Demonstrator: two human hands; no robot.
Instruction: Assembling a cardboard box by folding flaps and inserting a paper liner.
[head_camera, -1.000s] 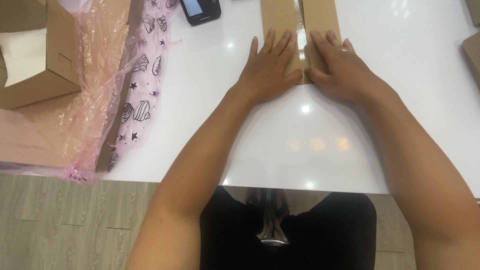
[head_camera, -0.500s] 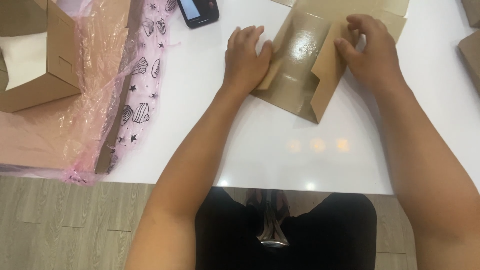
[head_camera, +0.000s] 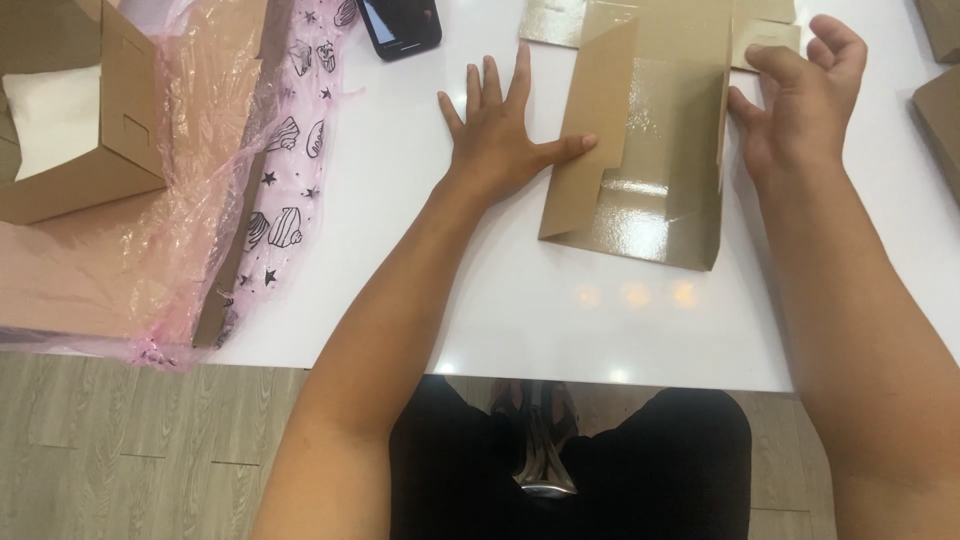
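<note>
Since half a second ago the brown carton blank has been turned square and lies flatter on the white table. The left hand rests spread, thumb touching its raised left flap; the right hand pinches its right edge. Far left of the left hand sits an open brown box on pink plastic wrap.

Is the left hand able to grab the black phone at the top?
Probably yes: the left hand lies flat on the white table, and nothing sits between it and the black phone.
</note>
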